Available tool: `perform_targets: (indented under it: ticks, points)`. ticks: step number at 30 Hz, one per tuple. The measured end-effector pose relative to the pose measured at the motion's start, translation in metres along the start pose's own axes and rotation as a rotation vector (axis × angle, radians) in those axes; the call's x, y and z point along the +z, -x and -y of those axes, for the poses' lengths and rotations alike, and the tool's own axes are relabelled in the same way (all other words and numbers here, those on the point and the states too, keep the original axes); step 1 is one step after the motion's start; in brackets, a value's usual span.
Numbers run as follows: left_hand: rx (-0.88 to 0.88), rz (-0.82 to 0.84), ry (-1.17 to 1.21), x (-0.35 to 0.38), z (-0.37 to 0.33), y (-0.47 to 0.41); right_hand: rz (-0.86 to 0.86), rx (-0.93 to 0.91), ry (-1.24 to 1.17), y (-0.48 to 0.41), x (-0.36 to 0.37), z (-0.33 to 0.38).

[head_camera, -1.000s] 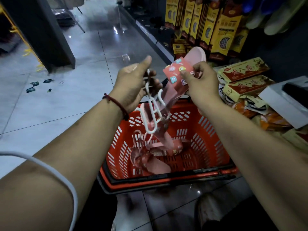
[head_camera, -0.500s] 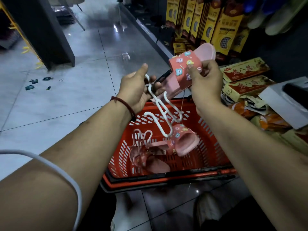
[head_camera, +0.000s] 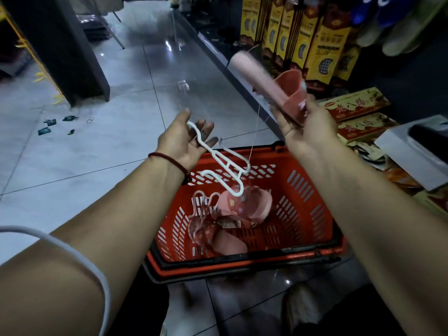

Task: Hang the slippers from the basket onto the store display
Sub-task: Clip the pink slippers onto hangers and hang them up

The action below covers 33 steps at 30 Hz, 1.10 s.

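My right hand (head_camera: 306, 124) grips a pink slipper (head_camera: 269, 86), tilted with its sole up and its heel pointing up-left over the basket's far edge. My left hand (head_camera: 184, 141) holds the top of a white plastic hanger (head_camera: 218, 163), fingers loosely spread. A second pink slipper (head_camera: 244, 204) hangs from the hanger's lower end, inside the red basket (head_camera: 305, 200). A thin string runs from the held slipper down toward the hanger. More pink slippers on a pink hanger (head_camera: 213, 234) lie on the basket's bottom.
The basket stands on a grey tiled floor (head_camera: 97, 154). To the right are shelves with yellow boxed goods (head_camera: 322, 44), red flat boxes (head_camera: 356, 105) and hanging slippers (head_camera: 397, 27) at top right. A dark pillar (head_camera: 63, 49) stands at left, small scraps (head_camera: 53, 124) lie on the floor.
My right hand lifted the slipper up and right and flipped it sole-up. My left hand moved up and opened its fingers. The hanger's other slipper now dangles lower in the basket.
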State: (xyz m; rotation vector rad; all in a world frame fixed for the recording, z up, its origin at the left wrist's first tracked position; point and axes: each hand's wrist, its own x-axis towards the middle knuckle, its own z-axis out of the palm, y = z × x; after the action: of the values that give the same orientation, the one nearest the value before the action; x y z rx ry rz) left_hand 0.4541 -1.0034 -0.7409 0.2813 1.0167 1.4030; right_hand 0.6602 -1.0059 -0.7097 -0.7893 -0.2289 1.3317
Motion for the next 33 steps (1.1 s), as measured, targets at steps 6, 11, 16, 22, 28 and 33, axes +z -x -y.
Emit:
perform_targets:
  ticks: [6, 11, 16, 22, 28, 33]
  points:
    - [0.095, 0.049, -0.303, 0.004, 0.002, 0.005, 0.04, -0.003, 0.176, 0.005, 0.004, -0.007]
    - [0.018, 0.062, -0.969, -0.004, 0.009, 0.014, 0.096, 0.033, 0.323, 0.007, 0.003, -0.005]
    - [-0.1, 0.106, -1.285, -0.014, 0.01, 0.017, 0.136, 0.06, 0.32, 0.012, 0.003, -0.003]
    - [0.066, 0.18, -1.621, -0.035, 0.012, 0.007, 0.192, 0.103, 0.21, 0.016, 0.006, 0.002]
    - [0.169, 0.236, -1.594, -0.035, 0.022, 0.004, 0.295, 0.113, 0.279, 0.025, 0.012, 0.008]
    - [0.379, 0.402, -1.263, -0.024, 0.021, -0.004, 0.345, 0.066, 0.451, 0.028, 0.014, 0.0]
